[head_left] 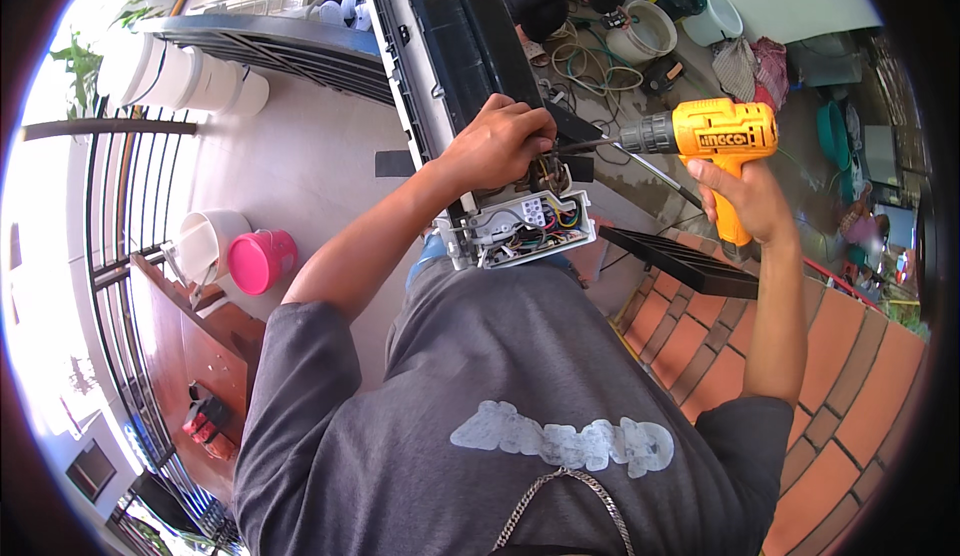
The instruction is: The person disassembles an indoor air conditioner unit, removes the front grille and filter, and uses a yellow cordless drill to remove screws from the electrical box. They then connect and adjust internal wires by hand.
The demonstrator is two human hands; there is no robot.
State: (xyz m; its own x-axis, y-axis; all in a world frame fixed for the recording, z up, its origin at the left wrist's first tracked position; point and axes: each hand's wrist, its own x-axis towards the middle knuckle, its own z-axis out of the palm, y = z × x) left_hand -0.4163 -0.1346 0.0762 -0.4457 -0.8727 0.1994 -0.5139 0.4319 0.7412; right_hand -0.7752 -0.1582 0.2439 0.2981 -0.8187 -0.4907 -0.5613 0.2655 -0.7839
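Screw-driving step: right hand (752,199) clamped on yellow drill (712,136), left hand (497,143) gripping the wiring box (525,224); next, the bit must apparently seat squarely.

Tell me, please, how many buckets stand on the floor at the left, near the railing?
2: a white bucket beside the railing, lying tilted, and a pink bucket touching its right side. Others may be hidden behind the person's left arm.
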